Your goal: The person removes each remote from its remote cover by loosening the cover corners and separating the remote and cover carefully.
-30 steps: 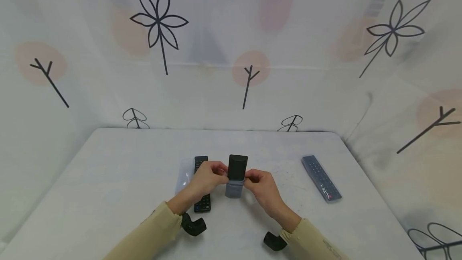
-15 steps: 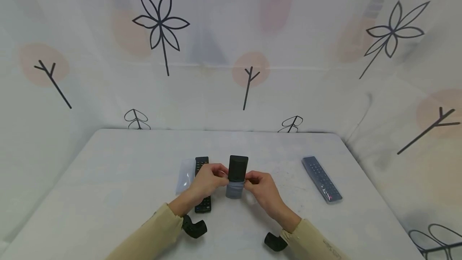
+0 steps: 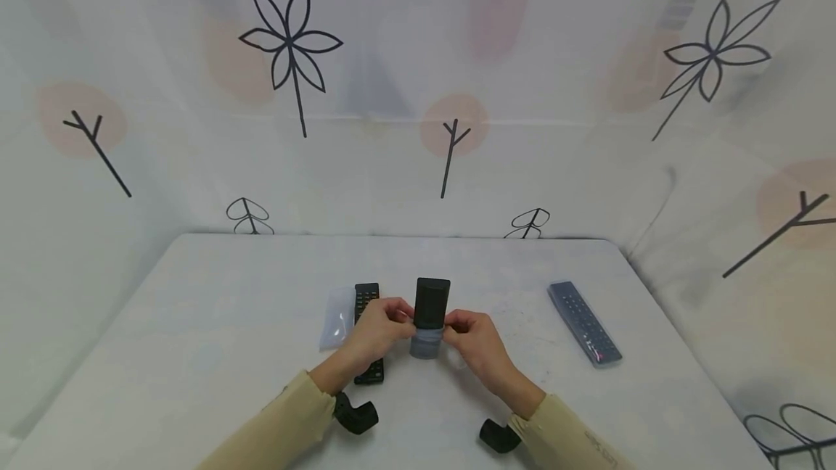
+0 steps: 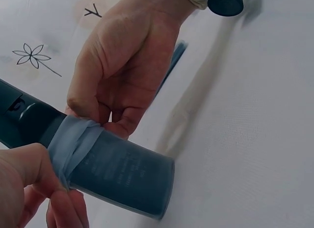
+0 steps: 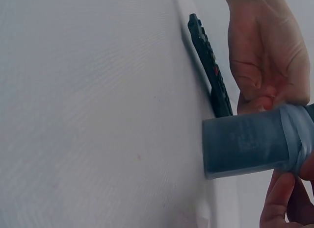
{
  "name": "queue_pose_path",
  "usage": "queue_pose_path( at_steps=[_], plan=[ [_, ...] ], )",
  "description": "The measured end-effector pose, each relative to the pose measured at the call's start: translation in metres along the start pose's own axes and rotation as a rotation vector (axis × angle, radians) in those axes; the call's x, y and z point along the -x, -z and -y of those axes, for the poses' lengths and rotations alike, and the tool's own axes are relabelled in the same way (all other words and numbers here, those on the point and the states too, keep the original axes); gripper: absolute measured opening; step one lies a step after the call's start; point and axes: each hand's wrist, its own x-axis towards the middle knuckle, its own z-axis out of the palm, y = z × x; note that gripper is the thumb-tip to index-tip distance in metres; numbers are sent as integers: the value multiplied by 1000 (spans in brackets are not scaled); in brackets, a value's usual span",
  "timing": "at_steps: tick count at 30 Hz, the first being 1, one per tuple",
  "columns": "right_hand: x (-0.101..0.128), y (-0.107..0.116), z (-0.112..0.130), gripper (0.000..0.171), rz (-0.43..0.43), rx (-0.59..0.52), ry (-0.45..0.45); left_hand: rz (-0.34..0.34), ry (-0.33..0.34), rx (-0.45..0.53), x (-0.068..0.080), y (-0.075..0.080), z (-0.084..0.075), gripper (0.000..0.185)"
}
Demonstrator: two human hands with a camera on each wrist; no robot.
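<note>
Sleeve point(image 4: 73, 144) lower; wrist-only bunched rim.

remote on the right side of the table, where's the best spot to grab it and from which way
Probably across its narrow width near the middle, coming from above. The remote lies flat on the table, long and slim, angled with its far end towards the centre, inside a clear sleeve. Both long edges are free, nothing touches it, so thumb and fingers can pinch the two sides.

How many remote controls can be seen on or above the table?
3. One black remote control partly in a grey translucent sleeve, held between both hands; one black remote with buttons lying behind the left hand; one grey-sleeved remote lying at the right. None seems hidden.
</note>
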Motion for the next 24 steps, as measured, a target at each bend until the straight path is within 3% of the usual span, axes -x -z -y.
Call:
queue_pose_path(
  at_steps=[12, 24],
  plan=[
    [2, -1, -3, 14, 19, 25, 2, 0, -44, -24, 1, -2, 5, 12],
    [0, 0, -6, 14, 45, 33, -1, 3, -46, -11, 2, -3, 8, 13]
  ],
)
